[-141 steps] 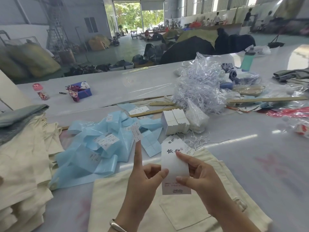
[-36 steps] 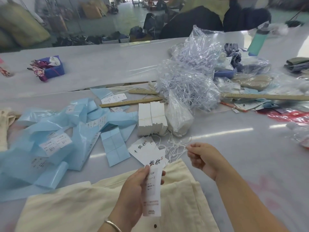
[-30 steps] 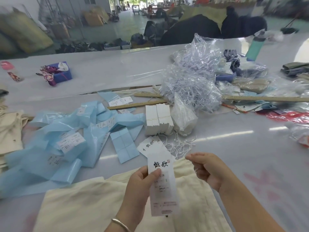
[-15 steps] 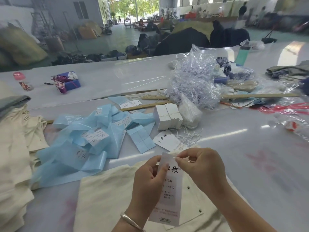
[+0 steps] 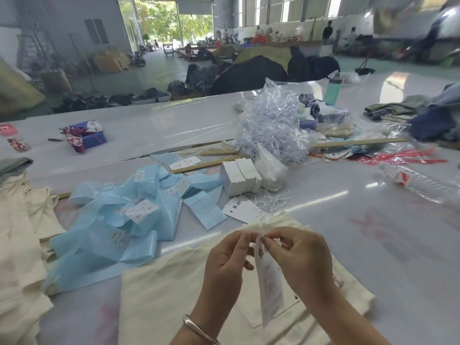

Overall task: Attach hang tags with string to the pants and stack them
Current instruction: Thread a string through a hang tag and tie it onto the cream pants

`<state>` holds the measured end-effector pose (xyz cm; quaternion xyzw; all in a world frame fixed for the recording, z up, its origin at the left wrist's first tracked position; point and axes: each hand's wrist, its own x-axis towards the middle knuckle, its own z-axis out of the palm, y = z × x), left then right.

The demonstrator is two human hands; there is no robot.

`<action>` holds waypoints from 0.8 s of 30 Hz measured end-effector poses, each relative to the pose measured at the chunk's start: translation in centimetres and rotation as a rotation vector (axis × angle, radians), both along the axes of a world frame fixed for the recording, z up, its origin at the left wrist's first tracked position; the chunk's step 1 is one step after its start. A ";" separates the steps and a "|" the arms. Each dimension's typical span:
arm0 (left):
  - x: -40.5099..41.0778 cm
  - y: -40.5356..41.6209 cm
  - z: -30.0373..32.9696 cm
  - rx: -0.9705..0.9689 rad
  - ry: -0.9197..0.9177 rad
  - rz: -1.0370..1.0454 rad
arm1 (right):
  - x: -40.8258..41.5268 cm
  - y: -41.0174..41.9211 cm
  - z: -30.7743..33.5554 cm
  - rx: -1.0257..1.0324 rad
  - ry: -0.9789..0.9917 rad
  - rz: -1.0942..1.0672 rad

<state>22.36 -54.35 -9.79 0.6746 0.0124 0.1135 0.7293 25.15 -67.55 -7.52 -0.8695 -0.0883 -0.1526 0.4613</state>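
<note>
Hang tag [image 5: 270, 282], white with black characters near its top, hangs long axis near vertical, top edge up at the fingertips and bottom edge tilted slightly right, seen almost edge-on, held above the cream pants [image 5: 174, 295] spread flat on the white table [image 5: 373, 232]. Left hand [image 5: 225, 267] is raised, back toward the camera, thumb and forefinger pinching the tag's top left edge, silver bangle at the wrist. Right hand [image 5: 302, 255] is opposite, fingers curled, tips pinching at the tag's top corner; whether a string is between them cannot be told, too small and blurred. Fingertips of both hands nearly meet. Against the frame half a second ago the tag has turned from facing the camera to nearly edge-on, and the hands sit closer together at its top. Just beyond the pants lie a loose hang tag [image 5: 240, 209] and a tangle of white strings [image 5: 271, 201]; behind those a banded block of tags [image 5: 240, 178]. Left of the pants, a heap of blue paper strips [image 5: 124, 220]; far left, a stack of cream pants [image 5: 17, 245].
</note>
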 end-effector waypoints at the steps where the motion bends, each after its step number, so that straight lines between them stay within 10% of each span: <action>1: 0.3 -0.2 0.0 0.002 -0.002 -0.009 | -0.1 -0.2 -0.1 0.050 0.012 0.023; 24: 12.8 -14.4 -1.2 0.388 0.000 0.076 | 12.6 -17.1 -2.2 0.287 0.340 0.177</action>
